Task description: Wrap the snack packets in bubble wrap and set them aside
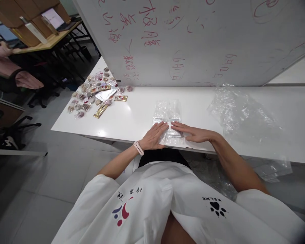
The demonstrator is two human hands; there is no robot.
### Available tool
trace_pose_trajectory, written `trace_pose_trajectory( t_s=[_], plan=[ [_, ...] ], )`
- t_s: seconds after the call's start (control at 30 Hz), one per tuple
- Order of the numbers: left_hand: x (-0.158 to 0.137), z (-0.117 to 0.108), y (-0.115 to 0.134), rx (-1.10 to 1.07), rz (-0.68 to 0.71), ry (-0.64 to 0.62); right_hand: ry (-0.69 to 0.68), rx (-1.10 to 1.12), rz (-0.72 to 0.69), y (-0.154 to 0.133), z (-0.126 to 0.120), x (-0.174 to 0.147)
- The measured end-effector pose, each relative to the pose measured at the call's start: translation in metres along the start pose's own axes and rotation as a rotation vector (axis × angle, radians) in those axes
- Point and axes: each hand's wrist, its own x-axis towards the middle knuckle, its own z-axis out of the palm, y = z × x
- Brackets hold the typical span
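Clear bubble wrap lies flat at the front edge of the white table, with a silvery packet on it. My left hand rests on the wrap's left side, fingers stretched out and pointing away from me. From the right, my right hand lies across the packet, its fingers extended and lying flat. The fingertips of both hands come close together over the packet. Neither hand grips anything. What the packet holds cannot be made out.
A large crumpled sheet of clear plastic spreads over the right side and hangs past the front edge. Several small wrapped pieces and gold sachets are heaped at the left. A whiteboard stands behind. Another person's arm shows far left.
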Motion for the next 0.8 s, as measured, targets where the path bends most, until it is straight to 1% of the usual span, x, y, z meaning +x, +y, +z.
trace_pose_trajectory(
  t_s=[0.1,0.17,0.23,0.33,0.4,0.47,0.53,0.57,0.63,0.67,0.73,0.8],
  plan=[
    [-0.002,0.005,0.002,0.020,-0.005,0.027,0.008,-0.022,-0.017,0.001,0.002,0.004],
    [-0.003,0.007,0.002,0.033,-0.002,0.040,0.030,-0.063,-0.027,0.000,0.010,0.005],
    [-0.004,0.010,0.003,0.042,-0.006,0.055,0.091,-0.122,-0.004,-0.003,0.021,0.005],
    [-0.008,0.010,0.009,0.044,-0.025,0.053,0.218,-0.194,0.074,-0.013,0.042,0.003],
    [-0.008,0.001,0.014,0.032,-0.038,0.023,0.300,-0.205,0.119,-0.022,0.053,0.002],
    [-0.003,-0.018,0.016,-0.006,-0.053,-0.036,0.377,-0.178,0.151,-0.029,0.058,0.003],
    [0.013,-0.046,0.012,-0.077,-0.068,-0.140,0.451,-0.122,0.194,-0.033,0.056,0.007],
    [0.025,-0.062,0.008,-0.118,-0.069,-0.212,0.489,-0.085,0.236,-0.033,0.053,0.010],
    [0.058,-0.092,-0.005,-0.180,-0.072,-0.355,0.558,0.003,0.364,-0.030,0.043,0.020],
    [0.077,-0.104,-0.013,-0.173,-0.081,-0.401,0.588,0.050,0.436,-0.026,0.037,0.026],
    [0.115,-0.119,-0.031,-0.114,-0.136,-0.463,0.643,0.119,0.561,-0.017,0.024,0.038],
    [0.145,-0.119,-0.048,-0.062,-0.207,-0.520,0.670,0.122,0.659,-0.007,0.013,0.050]
  ],
)
